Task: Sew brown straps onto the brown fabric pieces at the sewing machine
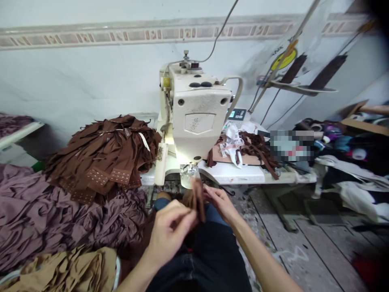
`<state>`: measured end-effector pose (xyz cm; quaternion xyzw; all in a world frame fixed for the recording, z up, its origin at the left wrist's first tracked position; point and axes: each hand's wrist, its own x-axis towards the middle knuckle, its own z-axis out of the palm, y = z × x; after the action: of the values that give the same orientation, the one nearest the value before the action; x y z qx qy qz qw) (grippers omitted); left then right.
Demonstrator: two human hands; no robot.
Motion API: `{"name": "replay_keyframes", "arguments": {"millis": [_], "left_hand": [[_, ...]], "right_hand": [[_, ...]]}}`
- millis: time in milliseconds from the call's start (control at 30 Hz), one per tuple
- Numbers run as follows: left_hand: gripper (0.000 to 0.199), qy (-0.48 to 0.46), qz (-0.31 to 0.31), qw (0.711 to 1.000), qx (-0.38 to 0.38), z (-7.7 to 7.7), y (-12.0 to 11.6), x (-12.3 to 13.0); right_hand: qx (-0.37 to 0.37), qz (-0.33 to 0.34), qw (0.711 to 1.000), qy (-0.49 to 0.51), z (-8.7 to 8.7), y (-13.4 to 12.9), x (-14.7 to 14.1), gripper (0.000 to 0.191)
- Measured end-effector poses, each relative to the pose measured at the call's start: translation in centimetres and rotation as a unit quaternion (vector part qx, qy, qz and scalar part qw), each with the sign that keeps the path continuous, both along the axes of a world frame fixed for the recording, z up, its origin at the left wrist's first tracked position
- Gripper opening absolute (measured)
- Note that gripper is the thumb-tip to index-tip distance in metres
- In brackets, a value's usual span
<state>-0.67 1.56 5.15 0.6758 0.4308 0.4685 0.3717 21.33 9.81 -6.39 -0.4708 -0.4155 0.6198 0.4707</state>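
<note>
A strip of brown fabric [198, 199] hangs between my hands over my lap, slightly blurred. My left hand [172, 227] pinches its left side between thumb and fingers. On the right side, the fingers of my right hand [221, 203] are closed on the same fabric. Just beyond it stands a white sewing machine [196, 117], its lamp lighting the metal plate [189, 172] near the table edge. A large heap of brown pieces [109, 154], some with rows of small metal hooks, lies left of the machine.
Mauve fabric [60, 223] and tan fabric [69, 269] are piled at the left. Right of the machine, white straps [233, 144] and brown strips [258, 148] lie on the white table [243, 174]. Thread cones [328, 72] stand on a rack above.
</note>
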Motion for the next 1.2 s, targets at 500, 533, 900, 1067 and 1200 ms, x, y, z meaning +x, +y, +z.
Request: {"name": "replay_keyframes", "arguments": {"millis": [500, 533, 900, 1067, 1200], "left_hand": [[0.02, -0.014, -0.052, 0.987, -0.152, -5.0, 0.4, 2.0], [0.018, -0.007, -0.071, 0.984, -0.164, -4.7, 0.4, 1.9], [0.039, 0.236, 0.104, 0.929, 0.266, -0.1, 3.3, 0.1], [0.046, 0.37, 0.069, 0.856, 0.354, -0.7, 4.2, 0.3], [0.04, 0.407, 0.164, 0.825, 0.356, -1.4, 3.9, 2.0]], "right_hand": [[-0.011, 0.111, 0.994, -0.007, 8.2, -4.6, 1.1, 0.068], [0.005, 0.109, 0.994, -0.019, 8.7, -4.7, 1.0, 0.056], [0.295, -0.064, 0.941, -0.152, 11.2, 0.5, -2.6, 0.017], [0.144, -0.106, 0.983, -0.04, 9.2, 2.1, -3.7, 0.034], [0.082, -0.148, 0.985, 0.009, 8.6, 1.3, -4.6, 0.045]]}}
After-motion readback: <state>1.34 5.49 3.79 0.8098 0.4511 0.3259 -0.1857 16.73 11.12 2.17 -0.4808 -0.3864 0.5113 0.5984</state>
